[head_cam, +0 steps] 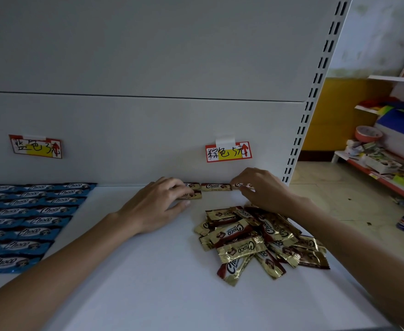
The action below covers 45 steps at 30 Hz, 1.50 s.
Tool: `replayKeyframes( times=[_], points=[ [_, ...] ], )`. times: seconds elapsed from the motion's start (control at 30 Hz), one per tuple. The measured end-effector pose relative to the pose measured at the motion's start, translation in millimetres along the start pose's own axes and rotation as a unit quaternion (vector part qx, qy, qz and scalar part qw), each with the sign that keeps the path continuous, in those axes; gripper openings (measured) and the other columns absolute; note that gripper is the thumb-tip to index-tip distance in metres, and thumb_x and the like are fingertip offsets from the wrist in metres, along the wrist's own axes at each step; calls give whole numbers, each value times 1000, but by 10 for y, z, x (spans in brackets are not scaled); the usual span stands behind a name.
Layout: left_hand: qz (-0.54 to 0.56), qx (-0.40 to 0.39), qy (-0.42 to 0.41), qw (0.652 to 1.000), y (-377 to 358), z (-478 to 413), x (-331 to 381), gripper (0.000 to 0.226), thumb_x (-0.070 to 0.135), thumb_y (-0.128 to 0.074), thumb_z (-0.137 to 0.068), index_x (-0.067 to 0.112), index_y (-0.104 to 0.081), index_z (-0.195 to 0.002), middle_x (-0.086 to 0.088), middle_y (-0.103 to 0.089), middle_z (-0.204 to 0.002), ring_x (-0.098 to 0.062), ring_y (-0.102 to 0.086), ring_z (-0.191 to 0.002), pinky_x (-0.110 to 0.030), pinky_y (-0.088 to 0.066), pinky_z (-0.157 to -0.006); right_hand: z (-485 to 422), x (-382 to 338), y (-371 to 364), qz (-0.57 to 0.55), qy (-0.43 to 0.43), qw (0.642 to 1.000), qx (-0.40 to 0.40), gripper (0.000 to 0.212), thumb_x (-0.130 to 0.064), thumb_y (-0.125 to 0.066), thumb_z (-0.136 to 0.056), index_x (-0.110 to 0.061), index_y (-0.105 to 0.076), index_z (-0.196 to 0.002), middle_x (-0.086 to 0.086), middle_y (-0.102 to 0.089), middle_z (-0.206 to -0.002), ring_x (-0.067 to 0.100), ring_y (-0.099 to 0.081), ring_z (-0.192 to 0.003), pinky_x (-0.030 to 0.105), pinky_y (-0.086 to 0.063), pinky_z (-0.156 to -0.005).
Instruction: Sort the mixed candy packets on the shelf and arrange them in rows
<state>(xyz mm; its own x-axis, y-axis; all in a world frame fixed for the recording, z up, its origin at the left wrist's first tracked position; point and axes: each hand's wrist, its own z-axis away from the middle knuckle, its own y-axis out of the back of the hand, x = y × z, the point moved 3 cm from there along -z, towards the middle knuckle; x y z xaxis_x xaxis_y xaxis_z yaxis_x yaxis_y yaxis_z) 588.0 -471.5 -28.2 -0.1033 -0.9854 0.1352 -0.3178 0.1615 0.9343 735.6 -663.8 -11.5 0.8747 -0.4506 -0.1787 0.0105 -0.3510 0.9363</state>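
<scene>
Blue Choco packets (26, 218) lie in neat rows at the shelf's left. A loose pile of gold-brown Choco packets (255, 240) sits at the right. Against the back panel, a row of brown packets (216, 187) lies flat. My left hand (158, 206) reaches to the row's left end, and its fingers pinch a brown packet (192, 195) lying just in front of the row. My right hand (260, 187) is at the row's right end, fingertips pinching the rightmost packet (240, 185).
Two handwritten labels hang on the back panel: one (36, 146) above the blue rows, one (228, 152) above the brown row. The white shelf (136, 271) ends at a slotted upright (298, 139) on the right. Beyond it stands another stocked rack (387, 154).
</scene>
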Motion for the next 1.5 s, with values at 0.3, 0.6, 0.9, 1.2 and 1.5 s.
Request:
replayKeyframes(
  times=[0.3,0.6,0.9,1.2,1.5],
  points=[
    [-43,-56,20,997,-92,-97,83,90,69,1,-70,28,-40,-138,8,-42,-137,-10,-33,-125,-23,-27,-101,94,32,17,28,-17,998,-48,34,-19,-45,-97,-26,-56,-128,1,-52,-131,15,-45,-120,30,-40,-98],
    [-46,-45,8,998,-82,-93,82,86,68,-2,-73,27,-46,-134,7,-46,-132,-12,-36,-122,-25,-30,-100,42,-49,-29,51,2,996,-79,36,-26,-40,-99,-36,-49,-132,3,-47,-132,18,-42,-121,40,-41,-98],
    [-73,-59,-27,995,-134,-263,171,90,69,4,-75,24,-38,-140,10,-39,-142,-9,-30,-128,-31,-31,-103,80,45,16,47,-25,996,-69,35,-20,-38,-99,-18,-53,-131,5,-51,-131,20,-46,-120,37,-41,-98],
    [11,-5,-26,1000,-4,-183,336,80,66,-11,-79,21,-52,-130,7,-50,-127,-8,-37,-118,-22,-32,-94,176,31,214,-34,-21,999,-5,24,-17,-50,-95,-16,-66,-114,2,-64,-111,15,-61,-98,18,-47,-79],
    [104,-22,-22,994,-40,-56,640,26,32,-60,-87,23,-63,-111,6,-58,-107,-8,-49,-102,-28,-41,-89,640,-83,274,-79,-15,995,-54,19,-28,-65,-86,-29,-69,-104,-14,-62,-95,1,-56,-87,5,-40,-70]
  ],
)
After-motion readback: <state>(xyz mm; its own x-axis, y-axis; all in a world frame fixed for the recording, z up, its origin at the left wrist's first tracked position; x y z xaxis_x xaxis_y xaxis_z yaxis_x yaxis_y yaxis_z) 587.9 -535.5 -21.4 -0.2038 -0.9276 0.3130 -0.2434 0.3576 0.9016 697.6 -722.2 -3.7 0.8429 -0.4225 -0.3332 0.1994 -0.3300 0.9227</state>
